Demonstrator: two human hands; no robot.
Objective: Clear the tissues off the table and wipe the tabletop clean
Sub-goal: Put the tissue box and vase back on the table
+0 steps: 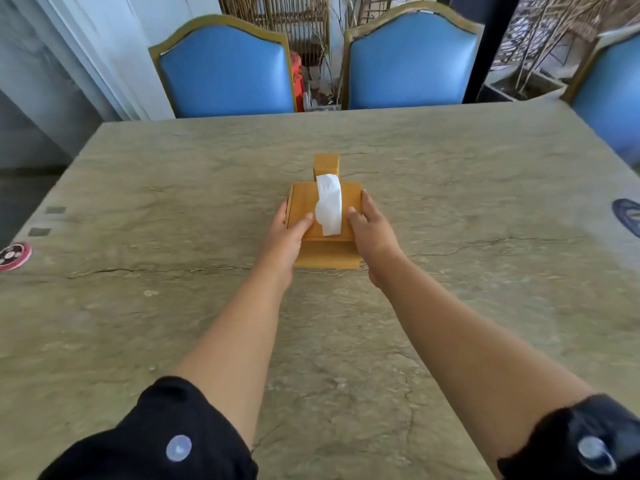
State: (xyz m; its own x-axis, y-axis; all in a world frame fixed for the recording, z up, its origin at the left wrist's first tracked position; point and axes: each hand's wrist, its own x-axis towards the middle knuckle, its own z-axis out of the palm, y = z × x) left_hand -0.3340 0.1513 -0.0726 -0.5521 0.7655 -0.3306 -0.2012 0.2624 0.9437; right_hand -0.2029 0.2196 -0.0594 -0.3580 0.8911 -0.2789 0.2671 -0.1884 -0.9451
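Centre of the frame, on the stone worktop (173, 188): wooden tissue box (304, 209), white tissue (329, 206) trailing from its top. Left hand (285, 237) clasped on the box's left side, thumb lying across the lid. Right hand (372, 233) clasped on the right side, fingers along the edge, thumb near the tissue. Small wooden block (326, 164) just behind the box.
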